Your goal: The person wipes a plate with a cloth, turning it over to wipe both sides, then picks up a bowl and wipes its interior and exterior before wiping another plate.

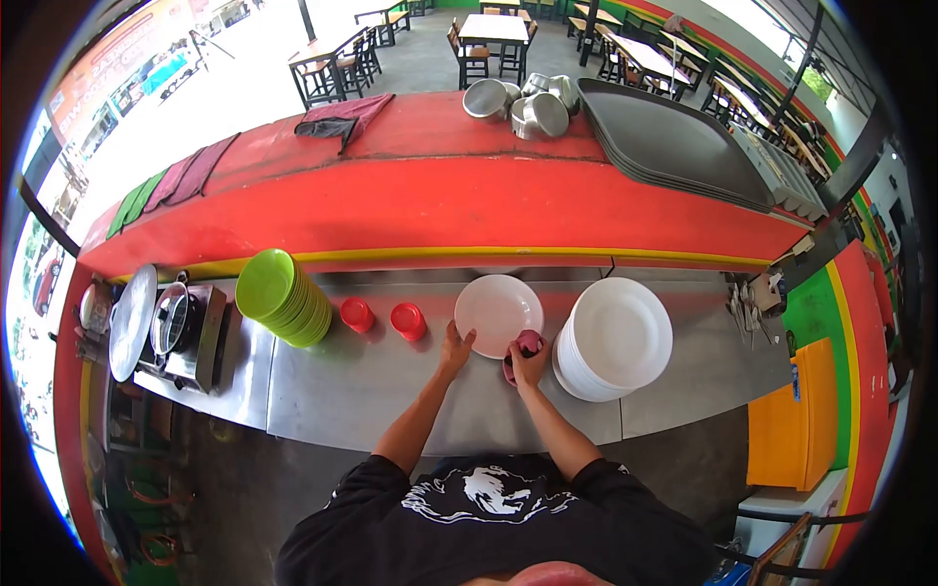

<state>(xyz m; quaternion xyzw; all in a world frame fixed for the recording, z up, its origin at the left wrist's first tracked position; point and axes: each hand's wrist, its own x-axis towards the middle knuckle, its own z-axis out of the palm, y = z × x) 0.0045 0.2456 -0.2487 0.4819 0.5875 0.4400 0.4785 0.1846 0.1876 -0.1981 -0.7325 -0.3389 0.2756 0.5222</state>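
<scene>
A white plate [496, 311] is in front of me at the middle of the steel counter. My left hand [455, 349] is at its lower left edge, fingers stretched out along the rim. My right hand [529, 365] is closed on a bunched maroon cloth [530, 341] at the plate's lower right edge. Close by on the right rises a tall stack of white plates [621, 337]. Two small red cups [408, 320] stand to the left of the plate, and beyond them leans a stack of green bowls [283, 298].
A stove [208, 337] with a lidded pot [174, 317] is at the counter's left end. Cutlery [747, 311] lies at the right end. The red ledge [420, 200] behind carries metal bowls [540, 114], black trays [674, 137] and folded cloths [342, 119].
</scene>
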